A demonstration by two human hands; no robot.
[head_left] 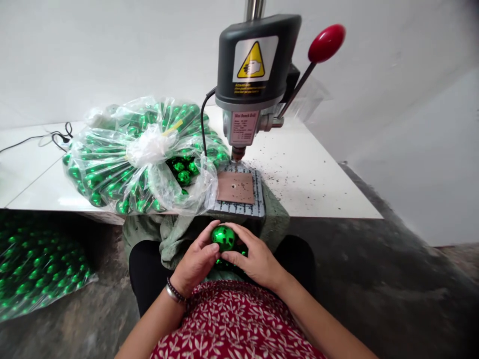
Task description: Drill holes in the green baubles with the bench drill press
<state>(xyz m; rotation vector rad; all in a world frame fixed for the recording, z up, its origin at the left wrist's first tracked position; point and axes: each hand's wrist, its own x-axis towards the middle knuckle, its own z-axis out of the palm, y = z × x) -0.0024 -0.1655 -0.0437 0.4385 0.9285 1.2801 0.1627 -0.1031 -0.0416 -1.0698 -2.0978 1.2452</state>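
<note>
A shiny green ball ornament [223, 237] is held between my two hands, just in front of the table edge and above my lap. My left hand [198, 257] grips it from the left with thumb and fingers, and my right hand [256, 257] closes on its right side. More green balls [232, 264] lie in my lap below, partly hidden by my hands. Beyond the ball stands a mini bench drill [258, 65], its bit over a brown board [241, 185] with a small hole, on a grooved metal base [258, 192].
A clear plastic bag [149, 144] of green balls, torn at one side, lies left of the drill on the white table [318, 189]. Dark shavings are scattered to the right. The drill's red-knobbed lever [327, 43] sticks out right. Another bag of balls [41, 271] sits lower left.
</note>
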